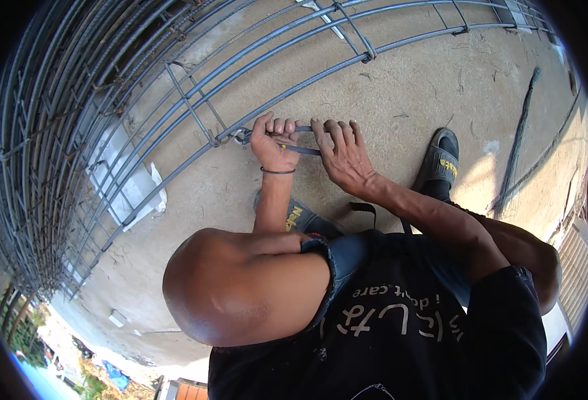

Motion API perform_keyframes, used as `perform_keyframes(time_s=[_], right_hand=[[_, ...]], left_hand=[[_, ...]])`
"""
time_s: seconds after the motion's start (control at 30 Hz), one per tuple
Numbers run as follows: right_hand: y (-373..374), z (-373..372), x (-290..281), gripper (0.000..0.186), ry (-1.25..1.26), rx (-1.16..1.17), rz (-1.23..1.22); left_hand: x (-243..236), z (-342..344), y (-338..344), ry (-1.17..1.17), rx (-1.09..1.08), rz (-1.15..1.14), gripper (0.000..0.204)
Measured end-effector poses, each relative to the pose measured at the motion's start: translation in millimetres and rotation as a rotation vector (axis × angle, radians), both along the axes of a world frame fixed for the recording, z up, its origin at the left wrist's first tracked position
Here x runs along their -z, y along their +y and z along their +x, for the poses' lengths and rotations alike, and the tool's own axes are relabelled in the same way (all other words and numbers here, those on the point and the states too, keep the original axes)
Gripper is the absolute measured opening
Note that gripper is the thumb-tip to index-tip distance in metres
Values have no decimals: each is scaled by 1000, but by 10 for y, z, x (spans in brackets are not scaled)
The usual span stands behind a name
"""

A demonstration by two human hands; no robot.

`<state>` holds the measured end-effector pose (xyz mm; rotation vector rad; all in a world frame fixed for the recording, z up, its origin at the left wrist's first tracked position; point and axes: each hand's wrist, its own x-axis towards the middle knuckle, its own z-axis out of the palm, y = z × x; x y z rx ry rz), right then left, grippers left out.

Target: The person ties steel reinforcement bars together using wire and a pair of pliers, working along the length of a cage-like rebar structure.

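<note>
A pair of pincers (242,136) has its grey metal head against the corner of a rebar cage (287,100), where a stirrup meets the nearest long bar. My left hand (275,148) is closed around the tool close behind its head, with a dark band on the wrist. My right hand (344,152) grips the far ends of the two spread dark handles, fingers bent over them. Any wire between the jaws is too small to make out.
Dense stacks of rebar cages (47,133) rise at the left. A white sheet (124,177) lies beneath the bars. Bits of wire (460,80) are scattered on the concrete floor (400,87). My sandalled feet (440,160) and bent knees are close below the hands.
</note>
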<state>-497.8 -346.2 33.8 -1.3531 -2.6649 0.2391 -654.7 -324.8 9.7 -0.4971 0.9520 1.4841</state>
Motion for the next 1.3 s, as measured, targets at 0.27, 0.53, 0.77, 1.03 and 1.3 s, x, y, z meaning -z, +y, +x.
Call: perform_keyframes(time_s=[0.27, 0.53, 0.77, 1.03, 1.3], right_hand=[[240, -134, 190, 36, 55, 76, -534], [221, -116, 300, 22, 414, 26, -1314], [326, -112, 312, 26, 449, 68, -1872], [185, -110, 61, 34, 102, -244, -693], [-69, -205, -59, 49, -46, -99, -240]], left_hand=[[54, 37, -16, 85, -2, -46, 21], [53, -56, -372, 104, 171, 317, 20], [421, -261, -505, 54, 252, 518, 34], [128, -150, -446, 333, 239, 426, 59], [157, -174, -416, 158, 237, 538, 67]])
